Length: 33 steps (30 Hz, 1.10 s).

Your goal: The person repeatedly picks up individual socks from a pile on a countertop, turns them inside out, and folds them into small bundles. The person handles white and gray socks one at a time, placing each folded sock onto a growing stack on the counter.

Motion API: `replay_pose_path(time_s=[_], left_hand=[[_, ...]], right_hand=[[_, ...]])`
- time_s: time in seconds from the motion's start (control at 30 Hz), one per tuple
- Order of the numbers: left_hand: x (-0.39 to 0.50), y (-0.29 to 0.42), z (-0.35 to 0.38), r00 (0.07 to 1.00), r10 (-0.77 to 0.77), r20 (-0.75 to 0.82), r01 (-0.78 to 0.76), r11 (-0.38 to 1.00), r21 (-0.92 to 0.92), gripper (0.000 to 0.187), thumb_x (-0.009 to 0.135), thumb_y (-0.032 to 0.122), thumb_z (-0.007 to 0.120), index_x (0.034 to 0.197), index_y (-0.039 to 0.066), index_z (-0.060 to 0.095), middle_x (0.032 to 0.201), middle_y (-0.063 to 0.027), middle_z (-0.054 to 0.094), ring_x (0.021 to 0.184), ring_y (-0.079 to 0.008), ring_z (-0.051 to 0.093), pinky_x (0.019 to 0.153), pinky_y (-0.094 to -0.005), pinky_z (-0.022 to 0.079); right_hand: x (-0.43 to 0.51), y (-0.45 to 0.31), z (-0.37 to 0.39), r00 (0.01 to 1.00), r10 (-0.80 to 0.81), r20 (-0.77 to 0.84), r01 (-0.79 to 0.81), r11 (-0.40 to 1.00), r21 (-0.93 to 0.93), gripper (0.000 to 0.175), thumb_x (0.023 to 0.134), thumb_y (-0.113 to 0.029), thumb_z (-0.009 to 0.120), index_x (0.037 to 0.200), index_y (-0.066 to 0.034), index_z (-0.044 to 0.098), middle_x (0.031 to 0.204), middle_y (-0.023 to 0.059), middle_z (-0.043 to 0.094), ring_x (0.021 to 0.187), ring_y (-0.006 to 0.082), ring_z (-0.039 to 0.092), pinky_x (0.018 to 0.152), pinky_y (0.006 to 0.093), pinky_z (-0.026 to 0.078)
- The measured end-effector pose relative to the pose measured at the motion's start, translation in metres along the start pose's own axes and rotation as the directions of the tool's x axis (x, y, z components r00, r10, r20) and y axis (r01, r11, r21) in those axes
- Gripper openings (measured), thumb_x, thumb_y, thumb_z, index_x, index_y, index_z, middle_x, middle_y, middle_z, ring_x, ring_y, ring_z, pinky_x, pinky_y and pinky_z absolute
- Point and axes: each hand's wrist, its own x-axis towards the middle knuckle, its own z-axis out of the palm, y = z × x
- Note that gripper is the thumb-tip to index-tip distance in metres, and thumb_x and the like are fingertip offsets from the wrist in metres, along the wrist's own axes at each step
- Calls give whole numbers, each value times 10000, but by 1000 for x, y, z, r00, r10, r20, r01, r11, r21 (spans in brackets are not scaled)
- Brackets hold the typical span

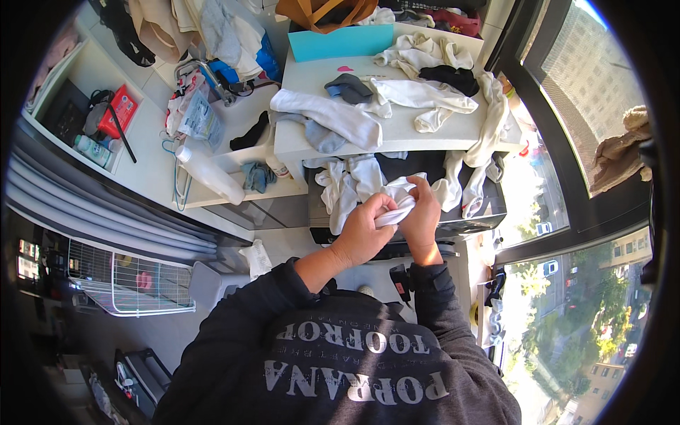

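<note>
Both of my hands hold a bunched white sock in front of my chest. My left hand grips its near left side, while my right hand pinches the right side. Beyond them, several white socks lie over the dark lower surface. A long white sock and grey socks rest on the white shelf above. Further right on that shelf are more white socks, a black sock and a cream-coloured pile.
A white bottle leans at the left by a blue hanger. Behind the socks stands a turquoise-fronted box. Dark window frames border the right side. A wire rack stands at the lower left.
</note>
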Motion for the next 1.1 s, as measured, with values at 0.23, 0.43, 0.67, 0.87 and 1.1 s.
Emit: replay_pose_path(time_s=[0.23, 0.43, 0.67, 0.87, 1.1], left_hand=[[25, -24, -31, 948, 107, -299, 75, 840, 537, 212, 709, 65, 658, 903, 67, 571, 696, -119, 645, 657, -279, 635, 581, -341, 471], [18, -18, -26, 984, -147, -99, 165, 963, 214, 134, 790, 8, 619, 907, 33, 679, 823, -23, 670, 740, -79, 577, 672, -244, 470], [-11, 19, -39, 924, -328, 195, 372, 889, -267, 214, 822, 25, 605, 1030, -8, 644, 914, -32, 655, 819, -90, 596, 754, -243, 470], [-27, 24, -27, 761, -343, 551, 604, 684, -408, 351, 791, 29, 649, 1131, 20, 562, 1022, -40, 623, 954, -144, 604, 876, -272, 455], [-24, 35, -41, 896, -255, 365, 416, 769, -485, 249, 849, 102, 643, 1085, 52, 580, 950, -2, 623, 865, -115, 602, 805, -250, 472]], right_hand=[[-22, -26, -7, 862, 214, 459, -502, 480, 719, 463, 772, 99, 546, 1226, 9, 532, 1109, 125, 611, 964, 140, 582, 845, 257, 458], [-15, -35, -24, 720, 101, 687, -682, -79, 727, 466, 857, -32, 497, 1316, 29, 445, 1127, 146, 594, 996, 192, 582, 900, 287, 443], [-19, -36, -20, 794, 250, 554, -608, 297, 737, 269, 898, -101, 556, 1129, 32, 591, 904, 65, 645, 770, 94, 582, 702, 220, 464], [-15, -47, -2, 723, 290, 627, -680, 457, 574, 240, 919, -198, 560, 920, 17, 667, 695, -31, 569, 620, 36, 470, 562, 194, 370], [-15, -56, -9, 803, 283, 524, -595, 417, 687, 423, 976, -348, 452, 992, 34, 631, 778, 42, 618, 693, 79, 556, 647, 223, 449]])
